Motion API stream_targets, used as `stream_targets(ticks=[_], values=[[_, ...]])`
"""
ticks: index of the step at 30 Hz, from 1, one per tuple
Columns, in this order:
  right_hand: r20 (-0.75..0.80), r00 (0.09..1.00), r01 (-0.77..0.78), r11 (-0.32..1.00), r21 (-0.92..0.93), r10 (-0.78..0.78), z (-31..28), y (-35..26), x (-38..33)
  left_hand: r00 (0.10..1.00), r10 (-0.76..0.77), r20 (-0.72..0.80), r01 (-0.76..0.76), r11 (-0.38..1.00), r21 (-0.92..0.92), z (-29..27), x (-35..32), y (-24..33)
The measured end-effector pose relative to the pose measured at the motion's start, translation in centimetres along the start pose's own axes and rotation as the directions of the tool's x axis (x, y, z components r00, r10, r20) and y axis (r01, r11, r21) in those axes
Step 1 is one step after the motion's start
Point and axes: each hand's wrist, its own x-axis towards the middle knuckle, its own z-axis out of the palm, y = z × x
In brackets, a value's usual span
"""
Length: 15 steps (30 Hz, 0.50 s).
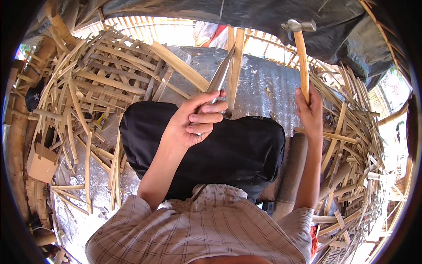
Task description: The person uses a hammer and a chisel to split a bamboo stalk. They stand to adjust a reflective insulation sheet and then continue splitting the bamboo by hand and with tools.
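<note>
Wrapped around a tapered, pointed metal spike (221, 74), my left hand (195, 116) is raised over my lap. The spike's tip points up and away from me, and its lower end is mostly hidden by my fingers. My right hand (311, 108) grips the lower part of a hammer's wooden handle (301, 59). The hammer stands upright, its metal head (300, 25) at the top, apart from the spike. Just beyond the spike, pale split bamboo strips (236, 79) run away from me.
Woven and loose bamboo strips (110, 77) are heaped at the left. More strips (351, 145) lie piled at the right, beside a thick bamboo pole (292, 171). A cardboard box (41, 162) is at the far left. Dark sheeting (246, 13) hangs overhead.
</note>
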Motion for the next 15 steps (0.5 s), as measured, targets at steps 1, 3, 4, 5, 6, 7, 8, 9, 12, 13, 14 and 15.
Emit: stream_targets(ticks=[1, 3, 4, 5, 6, 7, 8, 9, 12, 13, 14, 15], values=[[0.021, 1.0, 0.0, 0.998, -0.061, 0.002, -0.7, -1.8, -0.6, 1.0, -0.005, 0.004, 0.005, 1.0, 0.005, 0.0, 0.2, -0.2], [0.11, 0.994, -0.017, 0.997, -0.071, 0.024, -1.4, -4.6, -1.6, 1.0, -0.018, 0.006, 0.018, 1.0, 0.0, 0.1, 0.4, -0.5], [0.167, 0.985, -0.036, 0.999, -0.027, 0.04, -1.8, -5.9, -2.1, 0.999, -0.035, 0.009, 0.036, 0.999, -0.008, 0.3, 0.7, -0.9], [0.233, 0.971, -0.061, 0.998, 0.021, 0.055, -2.0, -7.0, -2.5, 0.999, -0.045, 0.006, 0.045, 0.999, -0.017, 0.5, 0.8, -1.1], [0.243, 0.968, -0.07, 0.997, 0.013, 0.065, -1.8, -8.2, -2.8, 0.997, -0.062, -0.038, 0.064, 0.997, 0.052, 1.1, 0.8, -1.1], [0.272, 0.96, -0.078, 0.997, 0.02, 0.07, -1.8, -8.3, -2.9, 0.998, -0.058, -0.028, 0.06, 0.997, 0.05, 1.0, 0.9, -1.2], [0.302, 0.95, -0.087, 0.996, 0.027, 0.075, -1.7, -8.3, -3.0, 0.998, -0.053, -0.019, 0.054, 0.997, 0.048, 0.8, 1.1, -1.4], [0.333, 0.94, -0.095, 0.995, 0.034, 0.078, -1.7, -8.2, -3.1, 0.999, -0.047, -0.009, 0.047, 0.998, 0.046, 0.7, 1.2, -1.6], [0.428, 0.895, -0.072, 0.988, -0.14, 0.126, -2.1, -8.1, -3.0, 0.999, -0.031, -0.024, 0.033, 0.996, 0.082, 0.9, 1.6, -1.7], [0.469, 0.868, -0.076, 0.977, -0.198, 0.163, -2.2, -8.1, -2.7, 0.999, -0.029, -0.025, 0.031, 0.995, 0.09, 0.9, 1.5, -1.6], [0.438, 0.881, -0.114, 0.979, -0.167, 0.177, -2.2, -8.6, -2.7, 0.999, -0.026, -0.027, 0.029, 0.995, 0.098, 0.9, 1.4, -1.6], [0.407, 0.893, -0.151, 0.979, -0.135, 0.194, -2.1, -9.6, -2.7, 0.999, -0.025, -0.028, 0.027, 0.994, 0.105, 0.8, 1.3, -1.6]])
